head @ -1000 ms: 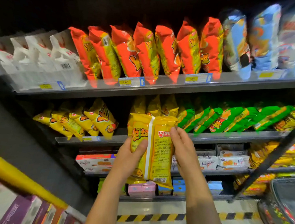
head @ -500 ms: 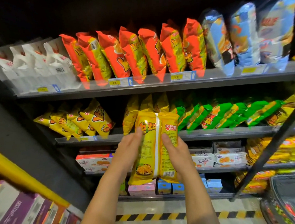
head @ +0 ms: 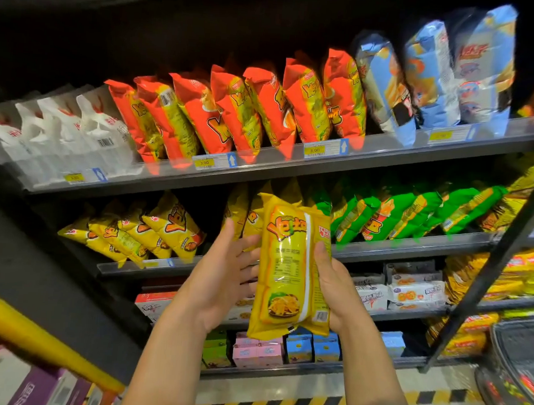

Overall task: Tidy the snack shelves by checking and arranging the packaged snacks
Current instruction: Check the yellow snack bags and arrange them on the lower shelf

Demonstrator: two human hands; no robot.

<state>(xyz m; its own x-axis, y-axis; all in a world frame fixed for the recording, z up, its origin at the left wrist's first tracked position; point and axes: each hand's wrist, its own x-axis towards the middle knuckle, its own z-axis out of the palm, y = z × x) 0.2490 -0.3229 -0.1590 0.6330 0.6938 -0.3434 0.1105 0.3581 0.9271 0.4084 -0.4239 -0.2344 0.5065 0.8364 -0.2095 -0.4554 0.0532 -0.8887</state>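
Observation:
A yellow snack bag (head: 289,268) is held upright with its back label toward me, in front of the second shelf (head: 399,248). My right hand (head: 332,287) grips its right edge, fingers curled round it. My left hand (head: 221,275) lies beside the bag's left edge with straight spread fingers, its fingertips touching the bag. More yellow bags (head: 148,231) lean on the second shelf at left, and others stand just behind the held bag.
Orange bags (head: 241,110), white bags (head: 57,128) and blue bags (head: 435,78) fill the top shelf (head: 261,173). Green bags (head: 402,213) sit right of the yellow ones. Boxed snacks (head: 412,290) are on lower shelves. A black upright (head: 494,261) and a basket (head: 517,375) stand at right.
The bag has turned narrower and risen toward the second shelf. My left hand has let go its grip and spread its fingers beside the bag. The view has tilted upward.

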